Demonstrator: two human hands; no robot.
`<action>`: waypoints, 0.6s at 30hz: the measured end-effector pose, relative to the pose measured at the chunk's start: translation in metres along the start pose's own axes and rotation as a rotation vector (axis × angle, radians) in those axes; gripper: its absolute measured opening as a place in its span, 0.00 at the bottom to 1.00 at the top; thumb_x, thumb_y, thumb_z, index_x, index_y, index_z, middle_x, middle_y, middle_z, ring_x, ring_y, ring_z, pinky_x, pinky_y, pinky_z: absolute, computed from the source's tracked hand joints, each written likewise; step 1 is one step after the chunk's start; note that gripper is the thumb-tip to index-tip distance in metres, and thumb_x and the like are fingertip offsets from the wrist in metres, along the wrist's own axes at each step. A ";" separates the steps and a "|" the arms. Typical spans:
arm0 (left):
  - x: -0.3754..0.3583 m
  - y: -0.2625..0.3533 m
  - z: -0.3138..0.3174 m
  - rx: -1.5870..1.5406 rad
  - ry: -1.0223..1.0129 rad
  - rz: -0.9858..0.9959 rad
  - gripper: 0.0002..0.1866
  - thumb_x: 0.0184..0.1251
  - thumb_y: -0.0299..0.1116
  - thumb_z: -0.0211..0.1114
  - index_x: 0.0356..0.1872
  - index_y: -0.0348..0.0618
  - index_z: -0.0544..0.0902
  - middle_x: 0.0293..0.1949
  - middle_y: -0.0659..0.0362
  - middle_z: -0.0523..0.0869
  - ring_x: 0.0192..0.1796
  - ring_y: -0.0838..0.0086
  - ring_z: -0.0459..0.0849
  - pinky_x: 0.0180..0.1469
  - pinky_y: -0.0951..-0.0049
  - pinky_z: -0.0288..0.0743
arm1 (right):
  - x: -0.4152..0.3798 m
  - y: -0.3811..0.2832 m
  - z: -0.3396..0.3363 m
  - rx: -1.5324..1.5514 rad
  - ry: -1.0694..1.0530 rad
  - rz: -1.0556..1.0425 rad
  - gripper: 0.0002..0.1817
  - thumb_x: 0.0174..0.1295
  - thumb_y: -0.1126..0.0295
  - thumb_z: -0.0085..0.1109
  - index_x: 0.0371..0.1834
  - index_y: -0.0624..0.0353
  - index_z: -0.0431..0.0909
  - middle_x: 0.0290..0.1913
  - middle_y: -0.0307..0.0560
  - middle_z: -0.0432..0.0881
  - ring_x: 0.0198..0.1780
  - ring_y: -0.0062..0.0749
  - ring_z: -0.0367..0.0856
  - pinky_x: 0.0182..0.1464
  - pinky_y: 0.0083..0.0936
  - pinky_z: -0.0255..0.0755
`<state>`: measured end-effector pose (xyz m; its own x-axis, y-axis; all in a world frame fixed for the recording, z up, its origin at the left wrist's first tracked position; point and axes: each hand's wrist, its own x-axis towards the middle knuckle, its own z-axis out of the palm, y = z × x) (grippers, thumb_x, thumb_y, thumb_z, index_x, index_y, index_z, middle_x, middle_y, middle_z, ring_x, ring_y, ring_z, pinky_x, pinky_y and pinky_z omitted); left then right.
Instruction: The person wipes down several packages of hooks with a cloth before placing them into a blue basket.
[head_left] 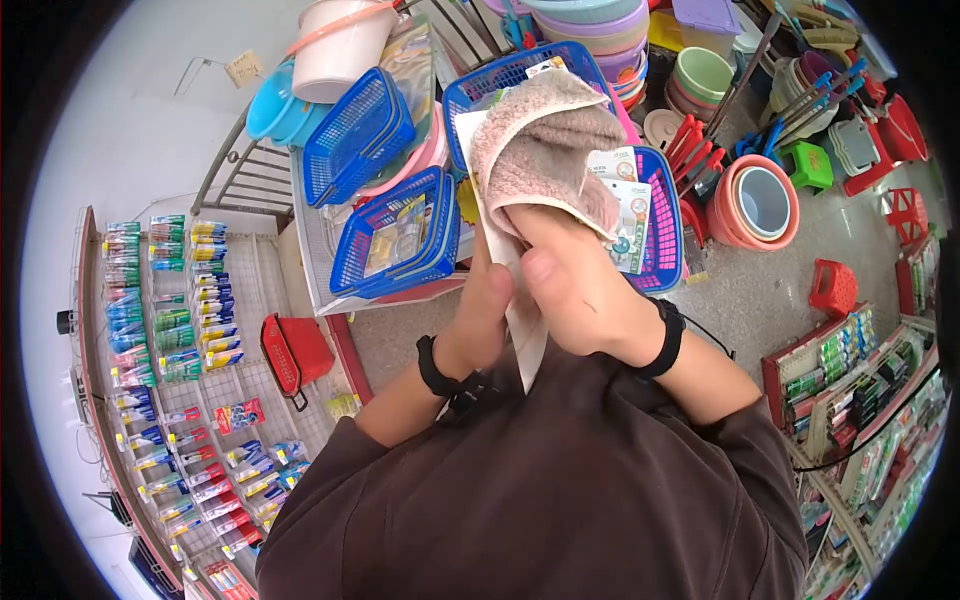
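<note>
A flat white panel [527,345], seen nearly edge-on, stands upright close in front of my chest. My left hand [478,318] grips its left side, with the thumb up and the other fingers mostly hidden. On the panel's right side, my right hand [580,285] is closed on a pinkish-grey towelling cloth [545,130]. The cloth drapes up over the fingers and lies against the panel's face. Below the hands, blue baskets [665,215] hold white-carded packages [630,205], partly covered by the cloth.
More blue baskets [360,135] sit on the table at left, beside a white bucket [340,50]. Stacked tubs [755,205] and a red stool [833,288] stand on the floor at right. A rack of hanging toothbrush packs [175,340] runs along the left wall, with a red basket [298,350] on it.
</note>
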<state>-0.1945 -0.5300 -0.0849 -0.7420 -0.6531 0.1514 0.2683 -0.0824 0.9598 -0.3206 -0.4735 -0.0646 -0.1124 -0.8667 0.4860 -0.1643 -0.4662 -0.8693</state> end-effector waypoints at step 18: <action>0.003 0.037 -0.029 0.771 -0.181 0.023 0.41 0.66 0.52 0.61 0.72 0.35 0.59 0.65 0.46 0.64 0.67 0.53 0.65 0.70 0.61 0.58 | -0.008 0.025 0.004 0.167 0.136 0.024 0.40 0.72 0.42 0.36 0.59 0.77 0.68 0.50 0.67 0.75 0.49 0.54 0.75 0.55 0.37 0.66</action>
<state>-0.1687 -0.5571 -0.0558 -0.8476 -0.5102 0.1456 -0.1676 0.5178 0.8389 -0.3203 -0.4788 -0.0908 -0.2470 -0.8512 0.4630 0.0036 -0.4787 -0.8780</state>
